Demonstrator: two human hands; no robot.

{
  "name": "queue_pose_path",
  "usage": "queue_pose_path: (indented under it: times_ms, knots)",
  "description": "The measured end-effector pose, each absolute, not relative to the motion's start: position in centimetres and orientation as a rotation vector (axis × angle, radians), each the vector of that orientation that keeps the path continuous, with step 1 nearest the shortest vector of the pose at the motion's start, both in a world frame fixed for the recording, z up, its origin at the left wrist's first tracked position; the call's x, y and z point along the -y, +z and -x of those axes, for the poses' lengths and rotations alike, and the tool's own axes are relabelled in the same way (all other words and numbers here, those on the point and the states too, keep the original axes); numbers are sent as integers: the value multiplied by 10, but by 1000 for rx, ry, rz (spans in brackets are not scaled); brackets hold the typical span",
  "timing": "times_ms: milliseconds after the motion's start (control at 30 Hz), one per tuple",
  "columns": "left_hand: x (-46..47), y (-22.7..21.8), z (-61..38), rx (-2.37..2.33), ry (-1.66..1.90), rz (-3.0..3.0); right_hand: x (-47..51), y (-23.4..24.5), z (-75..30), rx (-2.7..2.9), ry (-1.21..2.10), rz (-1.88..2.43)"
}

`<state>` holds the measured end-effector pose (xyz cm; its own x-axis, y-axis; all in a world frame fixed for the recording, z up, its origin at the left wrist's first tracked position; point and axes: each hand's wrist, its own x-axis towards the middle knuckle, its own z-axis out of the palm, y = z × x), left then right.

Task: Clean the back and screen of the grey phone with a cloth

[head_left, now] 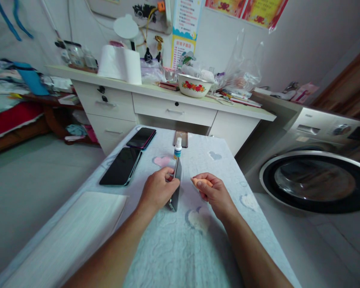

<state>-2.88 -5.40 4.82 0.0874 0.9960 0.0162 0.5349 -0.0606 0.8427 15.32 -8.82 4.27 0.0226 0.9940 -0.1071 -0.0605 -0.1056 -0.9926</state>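
Note:
My left hand (159, 187) is closed around a dark smartphone (176, 188), which it holds up on its edge over the table. Pinched in the fingers of my right hand (214, 192) is a small orange object (202, 182) with a pointed, darker tip; its kind I cannot make out. That tip is a short way right of the phone, not touching it. Just beyond the phone stands a small white bottle (178, 147) with a blue and yellow label. Behind the bottle lies a brownish phone case (184, 138).
Two more phones lie at the table's left, one (141, 138) behind the other (121, 166). A pale flat board or sheet (75, 228) lies at the left front. Past the table is a white desk (174, 108) with a floral bowl (194, 85); a washing machine (315, 160) stands right.

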Motion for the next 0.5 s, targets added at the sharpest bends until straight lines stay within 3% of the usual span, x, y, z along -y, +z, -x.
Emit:
queue_pose_path:
  times_ms: [133, 333, 500]
  knots:
    - [52, 42, 29, -1526, 831, -1632, 84, 35, -155, 1209, 1171, 1339]
    - [53, 31, 26, -1464, 710, -1733, 81, 23, -161, 1644, 581, 1475]
    - [54, 34, 26, -1500, 578, -1841, 81, 21, -161, 1790, 490, 1542]
